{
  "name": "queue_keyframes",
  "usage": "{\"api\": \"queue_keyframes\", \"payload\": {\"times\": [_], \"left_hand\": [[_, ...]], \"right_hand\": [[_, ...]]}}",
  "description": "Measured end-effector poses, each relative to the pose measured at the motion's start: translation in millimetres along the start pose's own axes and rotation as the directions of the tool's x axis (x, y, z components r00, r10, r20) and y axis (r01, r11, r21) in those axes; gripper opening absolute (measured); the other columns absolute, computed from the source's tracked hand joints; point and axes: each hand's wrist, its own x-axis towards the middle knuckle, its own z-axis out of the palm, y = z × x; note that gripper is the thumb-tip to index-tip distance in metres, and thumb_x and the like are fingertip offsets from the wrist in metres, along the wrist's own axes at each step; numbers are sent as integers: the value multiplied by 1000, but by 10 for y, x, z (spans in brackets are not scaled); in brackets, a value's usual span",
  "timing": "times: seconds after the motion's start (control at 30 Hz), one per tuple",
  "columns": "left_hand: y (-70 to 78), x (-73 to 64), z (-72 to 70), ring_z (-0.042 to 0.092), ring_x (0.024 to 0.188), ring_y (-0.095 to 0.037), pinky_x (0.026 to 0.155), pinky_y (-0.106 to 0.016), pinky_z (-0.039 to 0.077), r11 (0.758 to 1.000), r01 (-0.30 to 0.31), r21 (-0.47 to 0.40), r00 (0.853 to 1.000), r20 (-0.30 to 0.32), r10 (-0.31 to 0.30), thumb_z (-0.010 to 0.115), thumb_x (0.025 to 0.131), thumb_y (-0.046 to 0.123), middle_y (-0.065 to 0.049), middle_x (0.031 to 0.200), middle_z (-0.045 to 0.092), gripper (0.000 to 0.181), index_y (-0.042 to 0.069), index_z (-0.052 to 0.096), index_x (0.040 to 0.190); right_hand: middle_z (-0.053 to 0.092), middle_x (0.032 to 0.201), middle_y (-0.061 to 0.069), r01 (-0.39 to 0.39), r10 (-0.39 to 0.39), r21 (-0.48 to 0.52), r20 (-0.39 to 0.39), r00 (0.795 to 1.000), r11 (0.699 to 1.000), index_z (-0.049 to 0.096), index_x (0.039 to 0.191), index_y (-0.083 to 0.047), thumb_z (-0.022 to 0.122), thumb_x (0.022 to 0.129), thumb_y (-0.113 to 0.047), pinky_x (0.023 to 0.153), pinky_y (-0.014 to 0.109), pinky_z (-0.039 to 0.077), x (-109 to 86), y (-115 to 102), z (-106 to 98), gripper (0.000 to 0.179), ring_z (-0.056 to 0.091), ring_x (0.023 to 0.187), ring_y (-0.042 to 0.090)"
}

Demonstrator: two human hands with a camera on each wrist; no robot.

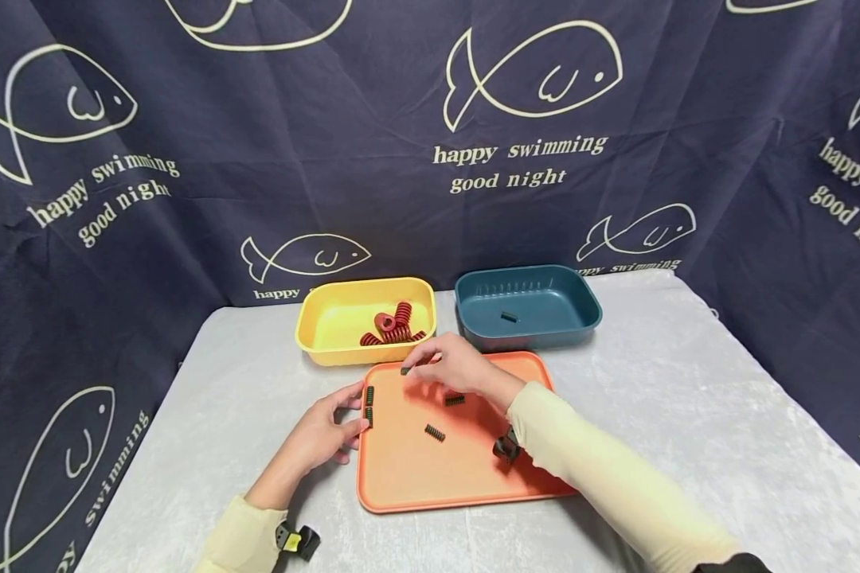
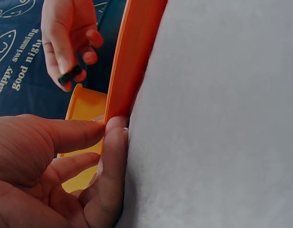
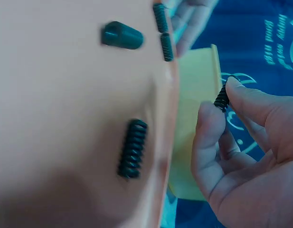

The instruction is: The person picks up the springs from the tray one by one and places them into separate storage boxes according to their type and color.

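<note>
My left hand [image 1: 327,426] pinches the left edge of the orange tray [image 1: 401,485], thumb on the rim and fingers against its outer side. Between the thumb and fingertips of my right hand [image 1: 455,366] is a small dark green coil spring [image 3: 222,99], held above the far left part of the tray. Two more green springs lie end to end along the left rim, one of them a spring [image 1: 369,395] beside my left fingers. Farther in, a spring [image 1: 435,433] lies slantwise, and another spring [image 1: 455,399] is below my right hand.
Behind the tray stands a yellow bin [image 1: 330,318] with several red springs [image 1: 396,330] at its right side. To its right is a dark blue bin [image 1: 580,312] holding one small green spring [image 1: 509,317]. A dark fish-print curtain [image 1: 401,199] hangs behind the grey table [image 1: 688,398].
</note>
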Motion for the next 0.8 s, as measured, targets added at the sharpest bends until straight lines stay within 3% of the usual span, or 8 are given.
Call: {"api": "queue_keyframes", "payload": {"times": [0.07, 0.27, 0.47, 0.63, 0.73, 0.8], "left_hand": [[-5, 4, 0, 67, 67, -20, 48, -37, 59, 1000, 2, 2, 1000, -1, -2, 71, 96, -1, -12, 127, 59, 65, 15, 49, 155], [0, -17, -10, 67, 66, -20, 47, -38, 58, 1000, 1, 4, 1000, 2, -1, 70, 96, -1, -12, 128, 59, 65, 14, 49, 155], [6, -4, -1, 67, 66, -20, 47, -36, 58, 1000, -6, 12, 1000, -1, 6, 71, 96, 0, -12, 128, 59, 65, 15, 49, 155], [-9, 8, 3, 67, 66, -20, 47, -36, 58, 1000, 3, 9, 1000, -7, -3, 71, 96, -1, -11, 127, 59, 65, 16, 50, 154], [-16, 16, 2, 67, 66, -20, 47, -36, 58, 1000, -2, 8, 1000, -4, 2, 70, 96, -1, -11, 127, 59, 65, 16, 49, 155], [-17, 19, 0, 67, 66, -20, 47, -36, 58, 1000, -6, 7, 1000, -6, 6, 70, 96, -1, -11, 127, 58, 65, 16, 49, 155]], "right_hand": [[76, 100, -4, -14, 14, 48, -5, 1000, 999, 82, 103, -13, 79, 92, -13, 79, 31, 56, -11, 2, -68, 11, 66, 89, 17], [76, 97, 12, -127, 134, 263, -11, 991, 956, 80, 110, -8, 78, 93, -12, 58, 33, 59, -55, 13, -309, 17, 72, 88, 43], [75, 97, 8, -156, 194, 304, -98, 976, 940, 76, 118, -6, 78, 94, -15, 58, 34, 61, -69, 121, -692, 26, 73, 85, 36], [75, 106, 12, -165, 208, 200, -221, 953, 966, 75, 123, -7, 76, 96, -22, 64, 35, 59, -74, 349, -1030, 31, 71, 88, 31], [76, 106, 12, -187, 177, -5, -301, 937, 982, 78, 117, -6, 76, 96, -20, 75, 40, 58, -79, 496, -1190, 25, 69, 93, 32], [76, 106, 13, -234, 174, -154, -330, 928, 960, 79, 114, -6, 76, 96, -18, 86, 45, 56, -80, 581, -1271, 21, 68, 98, 33]]}}
